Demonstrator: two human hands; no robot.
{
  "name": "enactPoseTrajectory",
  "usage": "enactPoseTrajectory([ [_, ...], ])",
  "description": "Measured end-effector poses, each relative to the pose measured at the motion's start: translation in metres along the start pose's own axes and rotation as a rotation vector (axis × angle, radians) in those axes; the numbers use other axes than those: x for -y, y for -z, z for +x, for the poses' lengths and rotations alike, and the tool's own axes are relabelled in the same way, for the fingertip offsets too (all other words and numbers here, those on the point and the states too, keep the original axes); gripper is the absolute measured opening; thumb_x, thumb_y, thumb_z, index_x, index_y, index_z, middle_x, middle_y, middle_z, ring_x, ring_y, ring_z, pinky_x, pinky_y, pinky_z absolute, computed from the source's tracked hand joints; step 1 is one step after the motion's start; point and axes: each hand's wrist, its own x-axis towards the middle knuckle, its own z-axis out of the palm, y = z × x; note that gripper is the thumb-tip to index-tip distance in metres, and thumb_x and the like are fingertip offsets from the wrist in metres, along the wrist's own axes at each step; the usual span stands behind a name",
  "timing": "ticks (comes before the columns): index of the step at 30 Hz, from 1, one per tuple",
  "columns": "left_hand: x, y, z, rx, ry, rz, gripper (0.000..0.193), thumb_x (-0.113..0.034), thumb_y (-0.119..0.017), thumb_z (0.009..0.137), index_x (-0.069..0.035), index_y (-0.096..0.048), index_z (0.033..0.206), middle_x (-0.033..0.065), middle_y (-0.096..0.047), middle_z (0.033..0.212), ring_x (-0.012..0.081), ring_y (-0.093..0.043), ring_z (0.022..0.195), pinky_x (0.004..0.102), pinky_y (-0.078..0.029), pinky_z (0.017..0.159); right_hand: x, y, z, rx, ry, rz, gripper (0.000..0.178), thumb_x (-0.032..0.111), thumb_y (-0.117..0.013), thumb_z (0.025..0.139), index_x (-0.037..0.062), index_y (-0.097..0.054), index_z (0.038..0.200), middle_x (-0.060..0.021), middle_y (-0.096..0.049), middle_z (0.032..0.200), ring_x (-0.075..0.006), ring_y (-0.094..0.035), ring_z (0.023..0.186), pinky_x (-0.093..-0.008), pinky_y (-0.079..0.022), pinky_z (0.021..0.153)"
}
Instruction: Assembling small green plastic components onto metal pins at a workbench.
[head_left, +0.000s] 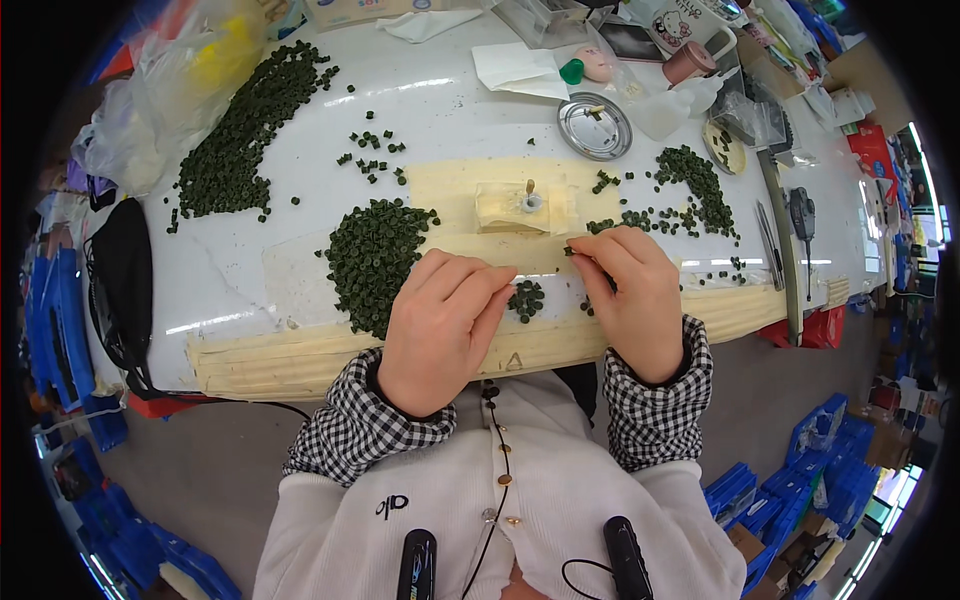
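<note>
Apparently, the left hand (437,325) is bunching its fingertips, holding what, if anything, I cannot tell; the right hand (640,297) is pinching a green piece (569,251) above the table (450,125), a light grip probably serving best. Loose pieces (525,301) are cluttering the gap between, a block (494,209) is standing beyond, a round lid (595,140) lying farther.

Checked sleeves (650,422), white buttoned top (565,465)
</note>
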Motion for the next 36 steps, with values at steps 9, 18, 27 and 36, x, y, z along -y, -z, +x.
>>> enactPoseTrajectory([
  [9,0.0,0.014,-0.003,-0.063,0.019,0.005,0.02,0.001,-0.072,0.074,-0.001,-0.067,0.093,0.0098,-0.062,0.08,0.0257,-0.056,0.072,0.033,-0.046,0.063,-0.045,0.039,0.042,0.042,-0.048,-0.235,0.008,0.004,-0.064,0.08,0.001,-0.064,0.088,-0.0131,-0.061,0.08,-0.032,-0.06,0.076,-0.0391,-0.048,0.069],
  [18,0.003,0.017,-0.004,-0.071,0.075,-0.044,0.019,0.002,-0.071,0.074,0.0,-0.067,0.093,0.0103,-0.063,0.079,0.0254,-0.056,0.07,0.0326,-0.045,0.061,-0.069,0.036,0.065,0.265,0.077,-0.18,0.019,0.005,-0.062,0.084,-0.0033,-0.066,0.101,-0.0181,-0.066,0.09,-0.0302,-0.064,0.077,-0.0352,-0.052,0.068],
  [27,0.003,0.018,-0.006,-0.06,0.097,-0.078,0.018,0.002,-0.071,0.075,0.0,-0.067,0.093,0.0106,-0.064,0.079,0.0252,-0.056,0.07,0.0321,-0.045,0.062,-0.055,0.028,0.069,0.34,0.066,-0.043,0.022,0.007,-0.066,0.081,-0.0025,-0.066,0.101,-0.0173,-0.064,0.097,-0.0317,-0.063,0.088,-0.0374,-0.051,0.078],
  [36,0.004,0.019,-0.007,-0.049,0.115,-0.09,0.018,0.003,-0.071,0.075,0.001,-0.067,0.092,0.0109,-0.064,0.079,0.0255,-0.057,0.071,0.0323,-0.046,0.062,-0.059,0.021,0.076,0.33,0.152,-0.068,0.016,0.006,-0.064,0.08,-0.001,-0.069,0.093,-0.014,-0.066,0.093,-0.0308,-0.063,0.086,-0.0359,-0.052,0.077],
])
